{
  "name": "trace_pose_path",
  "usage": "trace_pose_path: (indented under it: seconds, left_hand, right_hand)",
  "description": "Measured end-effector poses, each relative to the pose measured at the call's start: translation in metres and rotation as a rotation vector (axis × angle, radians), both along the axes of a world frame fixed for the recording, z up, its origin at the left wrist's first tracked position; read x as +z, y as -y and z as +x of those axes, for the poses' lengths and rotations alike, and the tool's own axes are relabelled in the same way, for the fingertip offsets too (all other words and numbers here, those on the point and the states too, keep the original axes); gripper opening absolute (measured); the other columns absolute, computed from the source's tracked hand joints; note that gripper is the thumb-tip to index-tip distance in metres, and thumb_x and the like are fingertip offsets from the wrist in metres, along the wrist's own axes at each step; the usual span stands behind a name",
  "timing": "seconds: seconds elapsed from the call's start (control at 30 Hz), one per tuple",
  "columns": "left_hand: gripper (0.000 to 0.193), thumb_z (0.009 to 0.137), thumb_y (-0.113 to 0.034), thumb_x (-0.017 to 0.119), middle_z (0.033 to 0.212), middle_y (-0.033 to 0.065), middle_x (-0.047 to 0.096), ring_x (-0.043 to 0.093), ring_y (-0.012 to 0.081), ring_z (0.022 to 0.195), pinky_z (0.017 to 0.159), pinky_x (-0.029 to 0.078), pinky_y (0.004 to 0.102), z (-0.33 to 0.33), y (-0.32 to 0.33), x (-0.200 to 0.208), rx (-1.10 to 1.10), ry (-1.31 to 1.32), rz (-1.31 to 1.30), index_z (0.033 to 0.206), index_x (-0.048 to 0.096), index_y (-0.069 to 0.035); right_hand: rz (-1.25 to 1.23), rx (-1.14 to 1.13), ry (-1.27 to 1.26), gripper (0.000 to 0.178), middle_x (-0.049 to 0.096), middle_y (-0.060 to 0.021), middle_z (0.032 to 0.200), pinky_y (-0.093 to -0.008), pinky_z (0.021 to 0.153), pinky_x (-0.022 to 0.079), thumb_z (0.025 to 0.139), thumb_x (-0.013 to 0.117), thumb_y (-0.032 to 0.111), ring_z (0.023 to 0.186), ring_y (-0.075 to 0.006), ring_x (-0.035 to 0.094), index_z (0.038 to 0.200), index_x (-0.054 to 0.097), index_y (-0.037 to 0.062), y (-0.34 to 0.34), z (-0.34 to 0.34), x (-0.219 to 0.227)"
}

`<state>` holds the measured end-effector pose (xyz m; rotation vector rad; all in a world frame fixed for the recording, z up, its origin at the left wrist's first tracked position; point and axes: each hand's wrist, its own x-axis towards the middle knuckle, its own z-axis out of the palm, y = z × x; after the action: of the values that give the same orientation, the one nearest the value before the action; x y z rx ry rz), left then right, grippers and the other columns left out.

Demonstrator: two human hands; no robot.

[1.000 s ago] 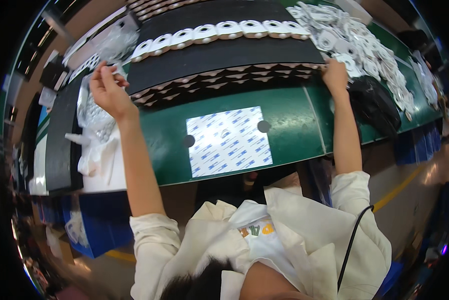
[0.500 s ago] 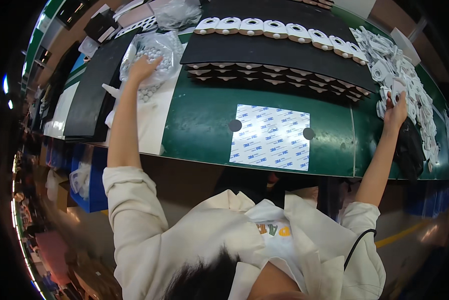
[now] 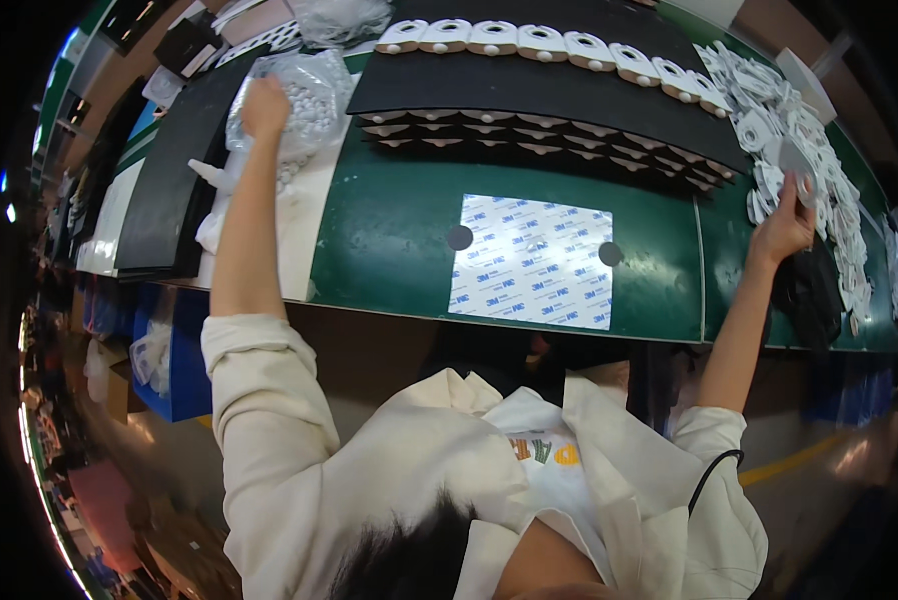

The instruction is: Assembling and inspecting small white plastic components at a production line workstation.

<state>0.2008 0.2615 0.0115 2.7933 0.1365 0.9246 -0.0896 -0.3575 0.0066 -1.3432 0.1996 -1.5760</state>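
Over a clear plastic bag [image 3: 327, 85] of small round whitish pieces [image 3: 307, 108], my left hand [image 3: 266, 108] has its fingers curled together. What they pinch, if anything, is hidden. My right hand [image 3: 784, 232] grips a white plastic part [image 3: 791, 160] between thumb and fingers, at the edge of a heap of similar white parts [image 3: 831, 190]. A row of white parts with round holes [image 3: 496, 38], each with a small round knob in front, lines a black board [image 3: 529, 90]. More such parts show in the layers beneath that board.
A white printed sheet [image 3: 531, 265] with a dark disc [image 3: 460, 238] at either side lies on the green table [image 3: 389, 240]. Black panels [image 3: 174, 170] stand stacked at the left, near a white nozzle-tipped bottle [image 3: 209, 174]. A black bag [image 3: 807, 300] hangs by the right edge.
My left hand has moved slightly up and left in the bag, its fingers now curled in. The right hand has turned, and the white part in it stands more upright.
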Motion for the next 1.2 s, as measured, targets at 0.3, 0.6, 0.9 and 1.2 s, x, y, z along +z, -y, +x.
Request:
trace_pose_path:
  seconds: [0.3,0.6,0.9,1.2]
  left_hand:
    - [0.025,0.095,-0.025,0.041,0.067,0.0002,0.042,0.04,0.0092,0.059,0.04,0.027,0.0198,-0.104,0.087,0.057,-1.067,-0.451,-2.19,0.098,0.045,-0.001]
    - [0.022,0.09,-0.018,0.051,0.083,0.006,0.052,0.046,0.0104,0.064,0.037,0.03,0.0165,-0.201,0.234,0.008,-0.912,-1.294,-2.207,0.107,0.049,-0.003]
    - [0.032,0.088,-0.021,0.056,0.084,0.0043,0.053,0.04,0.0059,0.058,0.036,0.025,0.0146,-0.2,0.257,-0.007,-1.045,-1.22,-2.08,0.116,0.05,-0.005]
    - [0.03,0.086,-0.025,0.059,0.08,0.0,0.05,0.038,0.0033,0.055,0.038,0.023,0.0145,-0.198,0.252,-0.014,-1.078,-1.084,-2.073,0.109,0.054,-0.006]
  right_hand:
    - [-0.067,0.65,-0.328,0.018,0.062,-0.0035,0.088,-0.0218,0.072,0.044,0.086,0.057,0.005,0.078,-0.0086,0.056,0.102,0.06,0.0013,-0.159,-0.03,-0.004]
    - [-0.005,1.168,-0.833,0.016,0.058,-0.0018,0.089,-0.019,0.069,0.045,0.087,0.054,0.007,0.079,-0.0054,0.055,0.101,0.053,0.0005,-0.211,-0.031,-0.021]
    - [-0.14,1.06,-0.907,0.014,0.058,-0.0017,0.087,-0.0192,0.069,0.045,0.088,0.053,0.008,0.077,-0.0053,0.054,0.101,0.051,0.0019,-0.214,-0.033,-0.021]
    - [-0.222,0.993,-0.864,0.012,0.057,-0.0031,0.087,-0.0207,0.066,0.045,0.088,0.051,0.007,0.074,-0.0063,0.053,0.099,0.05,0.0027,-0.213,-0.032,-0.023]
